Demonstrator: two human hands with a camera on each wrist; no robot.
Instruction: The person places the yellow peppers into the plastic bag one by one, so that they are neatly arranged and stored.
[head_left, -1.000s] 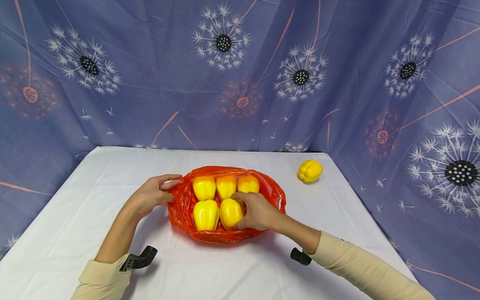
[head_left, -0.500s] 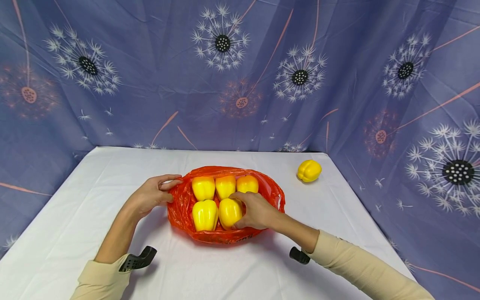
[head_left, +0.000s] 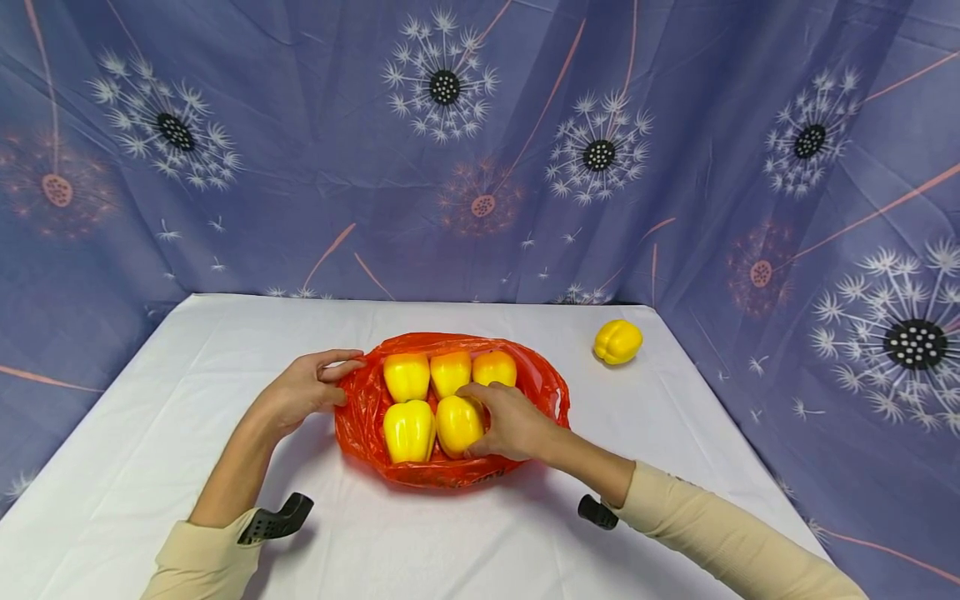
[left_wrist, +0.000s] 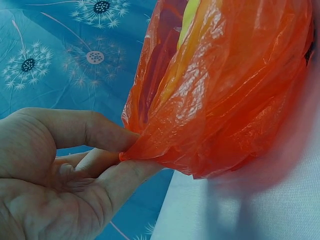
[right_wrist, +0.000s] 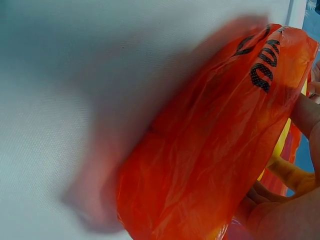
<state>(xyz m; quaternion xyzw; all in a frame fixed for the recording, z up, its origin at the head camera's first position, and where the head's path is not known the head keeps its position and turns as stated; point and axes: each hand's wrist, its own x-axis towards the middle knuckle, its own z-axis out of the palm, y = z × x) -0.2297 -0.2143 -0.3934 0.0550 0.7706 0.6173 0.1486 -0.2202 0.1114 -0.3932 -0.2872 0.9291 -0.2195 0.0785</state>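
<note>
A red plastic bag (head_left: 360,433) lies with its mouth wide on the table, several yellow bell peppers inside in two rows. My left hand (head_left: 300,387) pinches the bag's left rim between thumb and fingers; in the left wrist view the thumb (left_wrist: 132,175) and forefinger meet on the gathered plastic. Reaching in from the right, my right hand (head_left: 517,421) grips the front right bell pepper (head_left: 459,425), fingers over its top and thumb at its near side. Left of it sits another bell pepper (head_left: 409,432). The bag's near wall (right_wrist: 200,140) hides most of the held pepper in the right wrist view.
One more yellow bell pepper (head_left: 618,342) lies alone at the table's back right corner. A white cloth (head_left: 247,333) covers the table. Patterned blue curtains (head_left: 315,125) hang close behind and along the sides.
</note>
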